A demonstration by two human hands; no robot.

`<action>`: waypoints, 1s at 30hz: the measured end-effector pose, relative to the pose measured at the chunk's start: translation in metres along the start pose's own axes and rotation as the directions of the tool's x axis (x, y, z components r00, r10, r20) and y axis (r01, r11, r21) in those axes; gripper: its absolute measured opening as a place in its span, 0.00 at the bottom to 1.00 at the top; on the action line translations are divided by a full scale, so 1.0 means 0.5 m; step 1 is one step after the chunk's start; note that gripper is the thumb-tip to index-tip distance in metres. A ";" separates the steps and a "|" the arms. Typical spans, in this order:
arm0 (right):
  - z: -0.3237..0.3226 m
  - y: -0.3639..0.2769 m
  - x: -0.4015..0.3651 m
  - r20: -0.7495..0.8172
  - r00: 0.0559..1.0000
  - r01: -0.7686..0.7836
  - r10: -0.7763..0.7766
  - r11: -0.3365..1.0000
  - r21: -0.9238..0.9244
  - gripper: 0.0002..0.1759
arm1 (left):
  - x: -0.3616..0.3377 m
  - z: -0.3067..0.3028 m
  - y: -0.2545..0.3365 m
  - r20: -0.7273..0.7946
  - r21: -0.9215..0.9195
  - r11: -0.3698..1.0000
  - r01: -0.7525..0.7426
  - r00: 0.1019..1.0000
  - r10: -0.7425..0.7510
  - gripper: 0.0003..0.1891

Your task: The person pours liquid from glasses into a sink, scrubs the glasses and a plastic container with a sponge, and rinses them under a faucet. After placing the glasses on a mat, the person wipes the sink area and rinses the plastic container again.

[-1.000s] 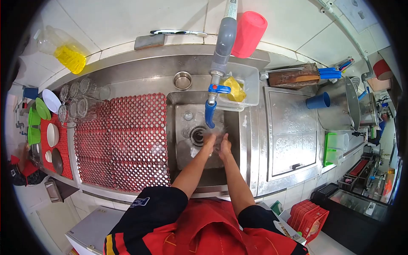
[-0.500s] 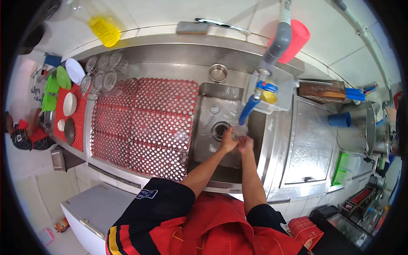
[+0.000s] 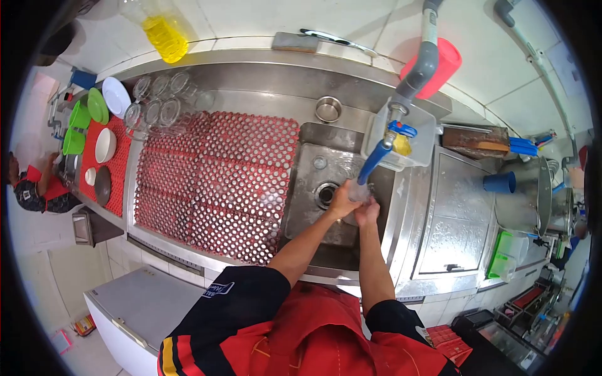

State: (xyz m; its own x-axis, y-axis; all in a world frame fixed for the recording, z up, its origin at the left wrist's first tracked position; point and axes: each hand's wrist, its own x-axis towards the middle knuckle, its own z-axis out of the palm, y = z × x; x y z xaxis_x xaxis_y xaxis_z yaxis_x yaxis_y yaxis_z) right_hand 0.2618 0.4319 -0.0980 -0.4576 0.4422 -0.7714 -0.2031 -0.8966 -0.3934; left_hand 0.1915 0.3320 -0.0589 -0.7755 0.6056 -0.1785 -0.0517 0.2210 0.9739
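Under the blue hose end of the tap (image 3: 375, 156), a clear drinking glass (image 3: 357, 190) is held over the steel sink (image 3: 307, 225). My left hand (image 3: 342, 200) is wrapped round its left side. From the right, my right hand (image 3: 367, 213) has its fingers curled in against the lower part of the glass; they are partly hidden. Both hands are just right of the sink's drain (image 3: 326, 195). Water is on the sink floor around them.
Left of the sink lies a red perforated mat (image 3: 213, 182), with several glass mugs (image 3: 160, 106) behind it. A small metal bowl (image 3: 328, 109) and a clear plastic tub (image 3: 382, 141) stand at the sink's back edge. Another person (image 3: 41, 185) is at the far left.
My hands have risen slightly, bringing the glass closer beneath the hose end. The left hand has shifted a little right. The view has tilted slightly.
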 end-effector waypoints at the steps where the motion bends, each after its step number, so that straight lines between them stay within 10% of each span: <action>1: 0.011 -0.001 -0.009 -0.065 0.996 0.060 -0.060 0.998 -0.012 0.22 | -0.001 -0.003 0.007 -0.030 -0.007 1.000 -0.005 1.000 0.005 0.34; 11: -0.023 -0.014 0.023 0.051 0.998 0.042 -0.041 0.999 -0.023 0.18 | -0.045 -0.056 0.029 -0.121 -0.012 0.989 -0.146 0.982 0.143 0.30; 20: -0.028 0.001 0.011 -0.001 0.999 -0.032 0.032 0.999 0.029 0.17 | -0.206 -0.402 0.245 -0.243 -0.018 0.997 -0.070 0.968 0.064 0.28; 22: -0.031 0.012 0.013 -0.040 0.999 -0.023 0.025 0.999 0.037 0.19 | -0.220 -0.501 0.234 -0.209 0.484 0.853 -0.196 0.921 0.330 0.28; 30: 0.007 0.038 -0.023 -0.039 0.994 -0.090 0.097 0.984 0.155 0.19 | -0.225 -0.572 0.208 0.112 0.941 0.302 -0.152 0.983 0.147 0.20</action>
State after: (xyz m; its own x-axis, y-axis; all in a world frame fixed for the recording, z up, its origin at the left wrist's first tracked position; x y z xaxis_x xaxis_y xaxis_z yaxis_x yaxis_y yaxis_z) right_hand 0.2602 0.4096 -0.0947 -0.4408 0.3535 -0.8251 -0.2927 -0.9256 -0.2401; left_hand 0.0934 0.0681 0.1025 -0.6996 0.7130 -0.0477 0.6944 0.6941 0.1899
